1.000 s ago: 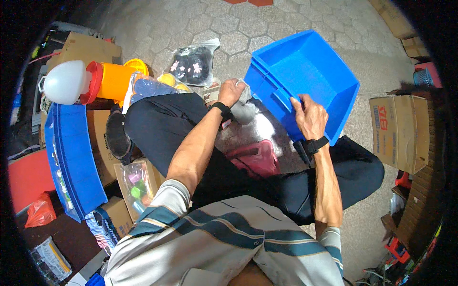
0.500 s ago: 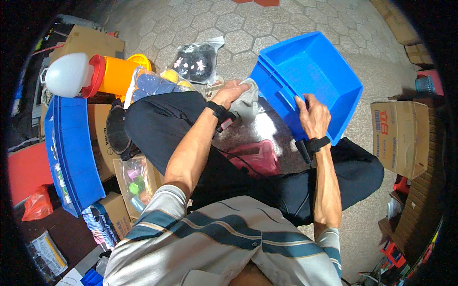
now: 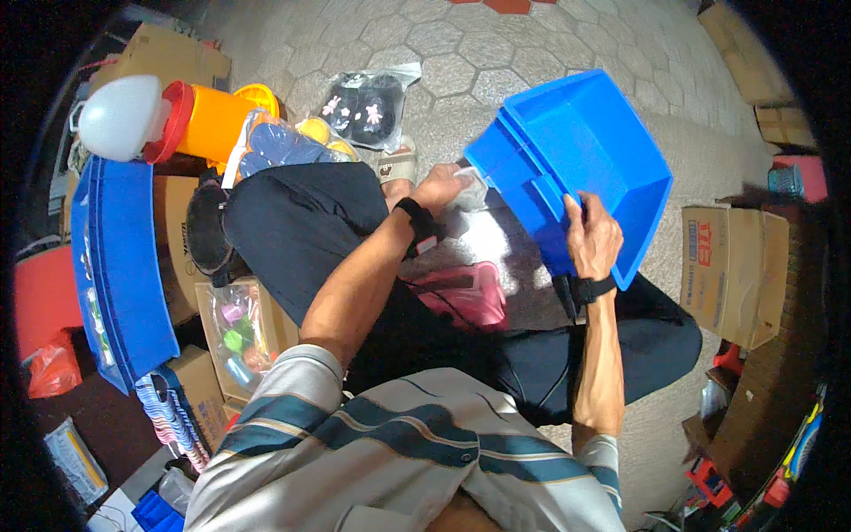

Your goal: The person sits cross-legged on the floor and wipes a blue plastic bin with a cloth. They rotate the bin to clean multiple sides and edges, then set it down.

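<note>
A blue plastic bin is tilted above my lap, its open side facing up and away to the right. My right hand grips the bin's near edge, thumb on the outer side. My left hand is closed on a light grey cloth, bunched at the bin's left corner. Its fingertips are partly hidden by the cloth. Below the bin, between my legs, a pink plastic item lies on the floor.
Packed dark slippers and bagged blue and yellow items lie beyond my left knee. An orange container, another blue bin and a box of colourful toys stand left. A cardboard box stands right.
My left hand has moved slightly right and down, pressing the cloth up to the bin's corner. The bin and my right hand have shifted a little lower.
</note>
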Motion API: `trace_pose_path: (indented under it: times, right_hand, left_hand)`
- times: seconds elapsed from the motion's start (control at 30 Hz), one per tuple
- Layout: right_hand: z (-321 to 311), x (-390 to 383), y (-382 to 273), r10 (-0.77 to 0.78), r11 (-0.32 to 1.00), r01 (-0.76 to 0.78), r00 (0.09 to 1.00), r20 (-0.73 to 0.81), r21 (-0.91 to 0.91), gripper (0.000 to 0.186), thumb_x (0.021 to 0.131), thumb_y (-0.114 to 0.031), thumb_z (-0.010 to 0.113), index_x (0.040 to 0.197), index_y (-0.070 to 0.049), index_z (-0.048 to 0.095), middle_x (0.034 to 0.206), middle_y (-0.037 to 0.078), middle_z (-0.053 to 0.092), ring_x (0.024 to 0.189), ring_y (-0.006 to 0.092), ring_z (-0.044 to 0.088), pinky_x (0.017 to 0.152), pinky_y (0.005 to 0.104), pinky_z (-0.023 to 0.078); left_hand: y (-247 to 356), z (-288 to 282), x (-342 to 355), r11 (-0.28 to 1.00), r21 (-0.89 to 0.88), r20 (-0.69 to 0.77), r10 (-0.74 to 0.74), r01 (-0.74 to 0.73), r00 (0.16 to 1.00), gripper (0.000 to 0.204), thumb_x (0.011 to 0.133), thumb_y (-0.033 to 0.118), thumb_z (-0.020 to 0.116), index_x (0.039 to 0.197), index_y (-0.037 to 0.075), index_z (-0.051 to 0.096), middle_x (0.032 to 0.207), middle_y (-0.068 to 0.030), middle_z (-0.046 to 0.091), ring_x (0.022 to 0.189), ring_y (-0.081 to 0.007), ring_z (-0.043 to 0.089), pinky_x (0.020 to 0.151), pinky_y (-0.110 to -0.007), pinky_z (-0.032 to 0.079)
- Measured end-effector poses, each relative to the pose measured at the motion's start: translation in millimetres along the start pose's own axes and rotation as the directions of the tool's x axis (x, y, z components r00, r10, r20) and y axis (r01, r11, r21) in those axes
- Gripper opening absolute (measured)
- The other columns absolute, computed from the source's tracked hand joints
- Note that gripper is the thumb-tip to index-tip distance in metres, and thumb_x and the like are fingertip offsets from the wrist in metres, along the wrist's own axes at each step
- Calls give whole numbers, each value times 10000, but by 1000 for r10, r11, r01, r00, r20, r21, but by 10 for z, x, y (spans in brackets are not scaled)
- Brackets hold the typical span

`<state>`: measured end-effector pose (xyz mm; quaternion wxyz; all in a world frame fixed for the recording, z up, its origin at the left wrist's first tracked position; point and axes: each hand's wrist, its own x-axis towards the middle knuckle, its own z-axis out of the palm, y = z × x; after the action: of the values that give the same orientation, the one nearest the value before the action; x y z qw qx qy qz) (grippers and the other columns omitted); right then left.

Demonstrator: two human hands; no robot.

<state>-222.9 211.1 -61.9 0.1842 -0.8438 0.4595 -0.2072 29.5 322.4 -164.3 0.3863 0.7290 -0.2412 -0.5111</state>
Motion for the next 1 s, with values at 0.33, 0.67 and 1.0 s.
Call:
trace_pose_path:
  times: [0.33, 0.67, 1.0]
  right_hand:
    - [-103, -182, 201, 50, 998, -51, 998, 37, 21, 310, 969, -319, 667, 1048, -24, 717, 791, 197, 704, 726, 358, 696, 648, 446, 517]
    - [-4, -198, 239, 36, 999, -35, 997, 68, -16, 342, 966, -358, 666, 1047, -32, 729, 774, 184, 703, 715, 345, 695, 647, 432, 515]
    - [1, -171, 190, 42, 999, -43, 997, 70, 3, 356, 958, -368, 668, 1046, -29, 731, 769, 174, 705, 709, 336, 695, 656, 425, 515]
  left_hand:
    - [-175, 13, 305, 995, -83, -85, 40, -47, 996, 327, 962, 290, 599, 1074, -5, 683, 1011, -103, 700, 915, -233, 646, 856, -366, 498]
    - [-129, 357, -37, 862, 454, -201, 347, -226, 916, 221, 933, 231, 623, 1117, 122, 682, 1034, -201, 713, 945, -421, 680, 814, -521, 528]
    - [-107, 260, 73, 702, 594, 123, 403, -393, 907, 217, 904, 220, 606, 1067, 102, 687, 941, -194, 704, 920, -420, 675, 797, -536, 518]
